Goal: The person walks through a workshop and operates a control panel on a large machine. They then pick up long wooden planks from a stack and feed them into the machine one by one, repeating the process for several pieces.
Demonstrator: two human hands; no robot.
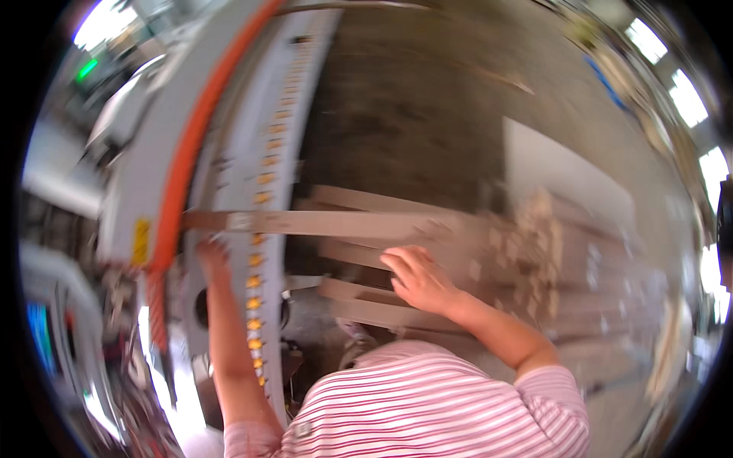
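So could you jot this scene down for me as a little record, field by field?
Left hand: beside the long brown board, close to the machine; blurred, grip unclear
Right hand: fingers loosely bent, not closed on anything
Board position: crosses a row of small yellow pieces
Machine: grey, with an orange strip
Person's right: stacked brown boards, blurred; a pale sheet beyond

The fisheye view looks steeply down from the wearer's head — close above the striped shirt (405,404), facing forward past it — and takes in the floor (412,99) well beyond that shirt.
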